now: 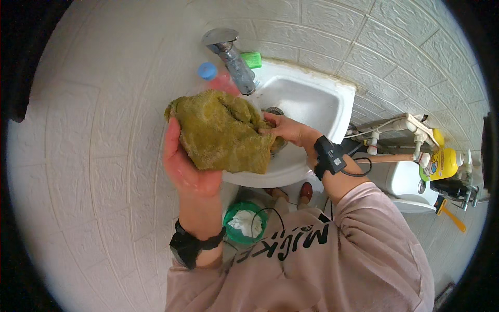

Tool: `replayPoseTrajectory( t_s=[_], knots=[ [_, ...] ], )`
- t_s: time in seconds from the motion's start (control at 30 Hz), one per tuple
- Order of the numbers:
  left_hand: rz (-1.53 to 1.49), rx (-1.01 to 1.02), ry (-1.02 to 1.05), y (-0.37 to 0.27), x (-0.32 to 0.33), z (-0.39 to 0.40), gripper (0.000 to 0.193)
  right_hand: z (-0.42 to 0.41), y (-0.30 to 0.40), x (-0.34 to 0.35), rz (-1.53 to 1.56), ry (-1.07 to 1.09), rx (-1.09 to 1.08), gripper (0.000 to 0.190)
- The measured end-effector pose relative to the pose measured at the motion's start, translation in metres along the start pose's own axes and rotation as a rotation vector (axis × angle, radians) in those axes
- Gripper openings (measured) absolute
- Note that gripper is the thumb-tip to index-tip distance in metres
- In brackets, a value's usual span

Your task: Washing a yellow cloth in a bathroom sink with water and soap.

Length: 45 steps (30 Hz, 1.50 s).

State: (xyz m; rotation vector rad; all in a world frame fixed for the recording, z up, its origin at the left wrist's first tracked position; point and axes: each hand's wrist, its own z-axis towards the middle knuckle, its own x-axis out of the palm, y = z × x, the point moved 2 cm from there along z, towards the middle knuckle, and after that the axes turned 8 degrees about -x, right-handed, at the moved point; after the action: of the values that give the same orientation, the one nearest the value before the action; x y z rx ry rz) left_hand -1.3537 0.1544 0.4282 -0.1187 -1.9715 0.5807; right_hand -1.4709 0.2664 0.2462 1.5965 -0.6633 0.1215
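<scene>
A damp-looking olive-yellow cloth [222, 134] is spread between my two hands, above the left part of a white washbasin [312, 97]. My left hand [191, 167] supports it from the left and below, with the fingers partly hidden behind the fabric. At its right edge my right hand [286, 130] pinches the cloth between thumb and fingers. The metal tap [236, 68] stands just beyond the cloth, its spout pointing towards the bowl. Part of the drain [274, 111] shows past the cloth, close to my right hand.
Behind the tap lies a green bar of soap [252, 60]; a blue-capped bottle [207, 71] stands beside it. Below the basin is a green bin [230, 230] holding white paper. White pipes [401, 124], a yellow bottle [448, 163] and a toilet cistern [405, 179] are at right.
</scene>
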Motion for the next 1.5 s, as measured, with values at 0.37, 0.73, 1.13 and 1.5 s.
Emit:
replayPoseTrajectory(
  t_s=[0.37,0.73,1.13,1.5],
  knots=[
    [0.230,-0.174,-0.285,0.045,-0.150,0.071,0.036,-0.028,0.075,0.004,0.422,-0.405,-0.212,0.039],
    [-0.104,-0.447,0.024,0.097,-0.106,0.085,0.051,-0.015,0.102,0.030,0.295,-0.555,-0.200,0.034],
    [-1.188,-0.524,0.243,0.145,-0.138,0.114,0.034,0.003,0.006,0.055,-1.513,-0.572,-0.693,0.030],
    [-0.407,-0.129,0.267,0.135,-0.142,0.124,0.032,0.008,0.018,0.054,-1.122,-0.438,-0.702,0.019]
  ],
)
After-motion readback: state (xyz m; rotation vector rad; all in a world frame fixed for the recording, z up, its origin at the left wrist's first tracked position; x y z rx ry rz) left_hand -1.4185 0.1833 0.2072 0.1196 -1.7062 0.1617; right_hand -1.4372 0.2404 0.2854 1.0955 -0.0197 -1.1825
